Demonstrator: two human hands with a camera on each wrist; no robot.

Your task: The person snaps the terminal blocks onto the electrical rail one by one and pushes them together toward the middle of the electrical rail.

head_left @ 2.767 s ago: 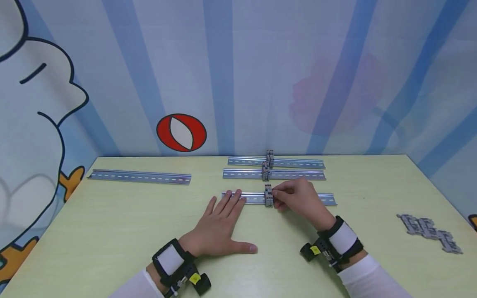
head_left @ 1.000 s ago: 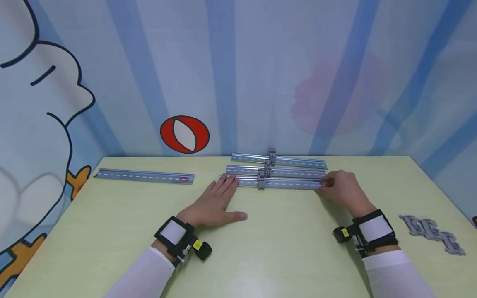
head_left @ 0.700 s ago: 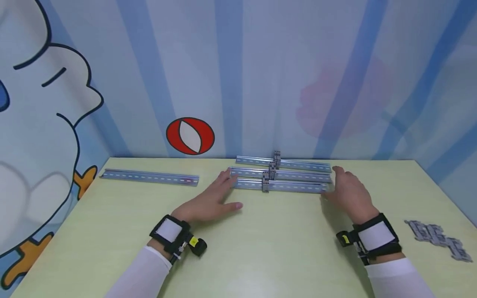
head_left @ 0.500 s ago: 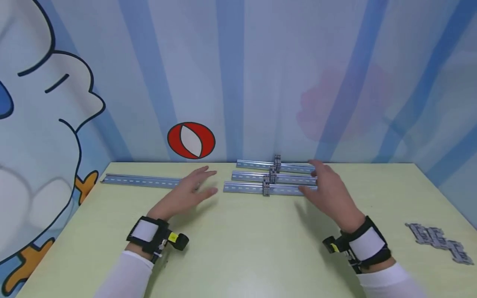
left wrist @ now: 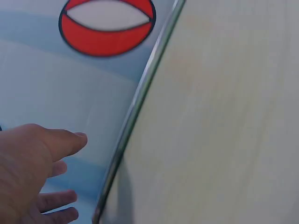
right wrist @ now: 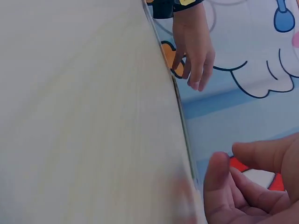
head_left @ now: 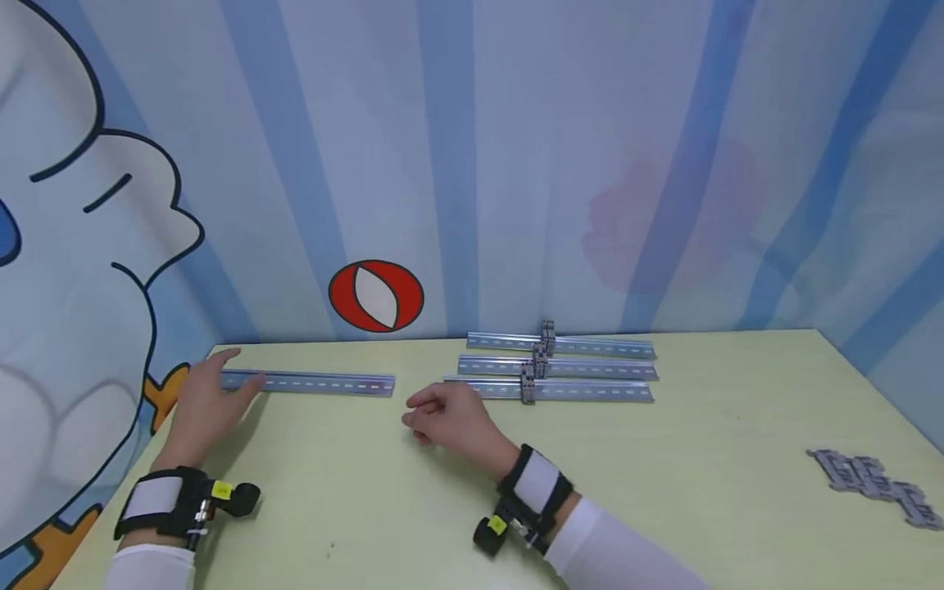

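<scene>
A lone metal rail [head_left: 306,383] lies at the back left of the pale green table [head_left: 472,508]. My left hand [head_left: 214,393] is at its left end with fingers stretched out; contact cannot be told. In the left wrist view, the left hand [left wrist: 42,163] is spread beside the rail's edge [left wrist: 135,112]. My right hand [head_left: 442,418] hovers just in front of the rail's right end, fingers loosely curled and holding nothing. The right wrist view shows the right hand [right wrist: 252,186] near the rail [right wrist: 180,107] and the left hand [right wrist: 194,51] at the far end.
Three parallel rails [head_left: 549,390] [head_left: 556,367] [head_left: 560,346] lie at the back centre, each carrying a small grey terminal block [head_left: 527,385]. A pile of several loose grey blocks [head_left: 873,483] sits at the right edge. A painted wall stands directly behind the table.
Both hands let go of the nearest of the three rails and moved left to the lone rail, the right hand crossing in front of the rail group.
</scene>
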